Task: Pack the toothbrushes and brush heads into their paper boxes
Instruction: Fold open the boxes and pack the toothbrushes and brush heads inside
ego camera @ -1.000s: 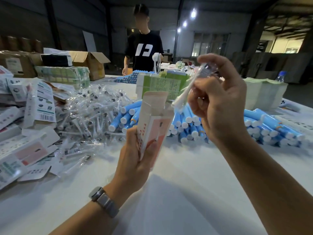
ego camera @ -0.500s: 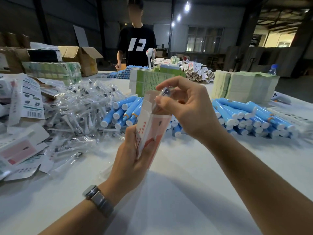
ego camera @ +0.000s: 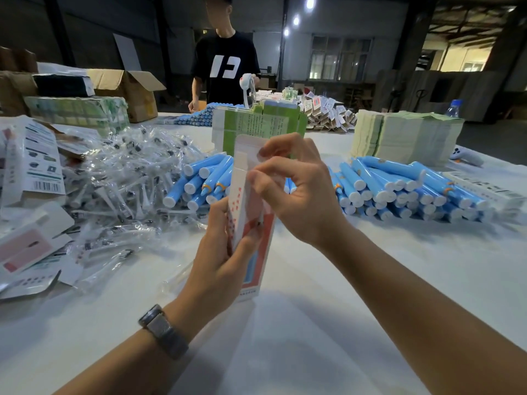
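My left hand (ego camera: 219, 258) grips a tall pink and white paper box (ego camera: 251, 220), held upright above the white table (ego camera: 313, 323). My right hand (ego camera: 296, 186) is at the box's open top, its fingertips on the top flap; the brush head is out of sight. A heap of brush heads in clear wrappers (ego camera: 119, 178) lies to the left. Blue toothbrush handles with white caps are piled behind the box (ego camera: 205, 181) and to the right (ego camera: 405, 186).
Flat and folded paper boxes (ego camera: 31, 166) lie at the far left. A green carton (ego camera: 256, 126) and a stack of green sheets (ego camera: 405, 135) stand behind the piles. A person in a black shirt (ego camera: 225, 67) works at the table's far end, near cardboard boxes (ego camera: 128, 89).
My right hand came down from head height with a wrapped brush head and put it into the box's open top. Its fingers now sit on the flap. My left hand kept holding the box.
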Demonstrator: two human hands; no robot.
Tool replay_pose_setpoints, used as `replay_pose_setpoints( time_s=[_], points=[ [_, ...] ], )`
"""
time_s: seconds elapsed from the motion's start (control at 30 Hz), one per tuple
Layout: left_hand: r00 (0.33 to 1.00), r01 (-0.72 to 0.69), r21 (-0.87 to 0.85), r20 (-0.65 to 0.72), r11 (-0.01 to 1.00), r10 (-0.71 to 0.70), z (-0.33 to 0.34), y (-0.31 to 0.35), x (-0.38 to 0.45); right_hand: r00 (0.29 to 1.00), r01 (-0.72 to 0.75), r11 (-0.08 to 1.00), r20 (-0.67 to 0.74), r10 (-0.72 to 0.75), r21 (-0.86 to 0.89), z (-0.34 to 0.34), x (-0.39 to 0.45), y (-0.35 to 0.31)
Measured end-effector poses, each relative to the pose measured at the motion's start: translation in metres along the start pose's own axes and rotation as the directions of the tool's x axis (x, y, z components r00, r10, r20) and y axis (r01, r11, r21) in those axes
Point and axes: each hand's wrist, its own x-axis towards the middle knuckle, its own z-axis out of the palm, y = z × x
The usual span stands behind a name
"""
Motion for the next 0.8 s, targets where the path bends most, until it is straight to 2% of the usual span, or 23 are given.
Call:
replay_pose_setpoints(
  time_s=[0.07,0.13,0.2,0.3,0.4,0.53,0.8],
  points=[
    [1.000,0.011,-0.071,0.028,0.997,-0.009,0.001,0.001,0.001,0.995,-0.103,0.980,-0.003,0.105,0.168,0.002,-0.003,0.000],
    [0.999,0.011,-0.123,0.037,0.992,-0.006,0.001,0.003,0.003,0.978,-0.198,0.893,0.024,0.206,0.405,0.003,-0.005,-0.003],
    [1.000,-0.018,-0.154,-0.004,0.988,0.018,0.001,0.004,0.007,0.971,-0.221,0.822,0.044,0.233,0.525,0.006,-0.008,-0.004],
    [0.993,-0.094,-0.154,-0.085,0.984,0.082,-0.002,0.007,0.013,0.975,-0.208,0.831,0.046,0.216,0.515,0.014,-0.012,-0.007],
    [0.976,-0.206,-0.084,-0.089,0.975,0.198,-0.005,0.011,0.015,0.967,-0.253,0.782,0.123,0.223,0.570,0.019,-0.014,-0.011],
    [0.975,-0.202,-0.091,-0.110,0.975,0.191,-0.010,0.014,0.012,0.975,-0.218,0.745,0.176,0.136,0.630,0.012,-0.013,-0.012],
    [0.982,-0.173,-0.150,-0.102,0.973,0.159,-0.009,0.018,0.006,0.976,-0.193,0.802,0.197,0.096,0.565,0.003,-0.007,-0.009]
  ],
)
